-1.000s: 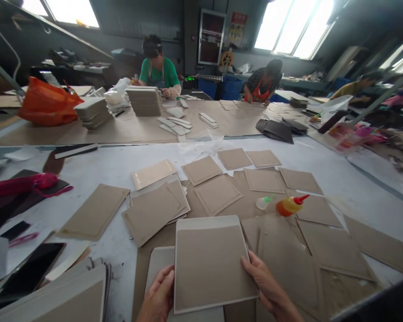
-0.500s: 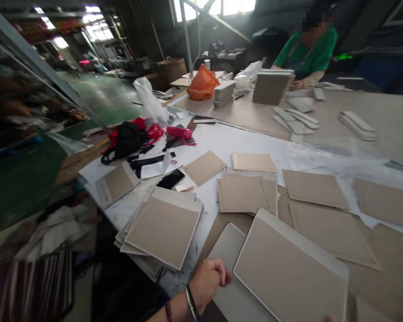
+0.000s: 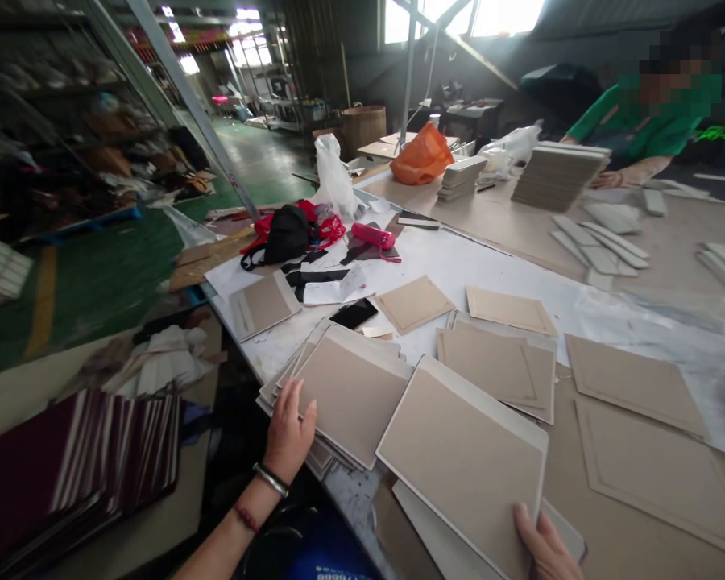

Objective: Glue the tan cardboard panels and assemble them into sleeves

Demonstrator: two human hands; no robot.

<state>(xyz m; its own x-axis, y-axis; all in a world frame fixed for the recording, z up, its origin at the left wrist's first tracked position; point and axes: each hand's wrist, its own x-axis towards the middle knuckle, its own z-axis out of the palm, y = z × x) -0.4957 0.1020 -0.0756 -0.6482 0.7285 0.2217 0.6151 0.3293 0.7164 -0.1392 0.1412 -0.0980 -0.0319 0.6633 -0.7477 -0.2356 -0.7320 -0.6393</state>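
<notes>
My right hand (image 3: 547, 548) grips a beige cardboard panel (image 3: 462, 459) by its lower right edge, thumb on top and the other fingers hidden beneath. The panel has a paler strip along its upper edge and is tilted above the table. Under it, part of another pale panel (image 3: 441, 532) shows. My left hand (image 3: 290, 431), with a bangle at the wrist, lies with fingers stretched at the left edge of a stack of similar panels (image 3: 354, 395). The held panel's left corner overlaps the right side of that stack in view.
Loose beige panels (image 3: 634, 383) lie across the white-covered table (image 3: 477, 262). A phone (image 3: 354, 312), pink pouch (image 3: 373, 235) and black bag (image 3: 287, 234) are further back. Maroon panels (image 3: 24, 475) stand at lower left. Someone in a green top (image 3: 670, 121) works beyond stacked boards (image 3: 559, 177).
My left hand has moved left to the stack, its fingers now extended. The held panel has shifted left towards the stack, and my right hand has come into fuller view. The camera has turned left.
</notes>
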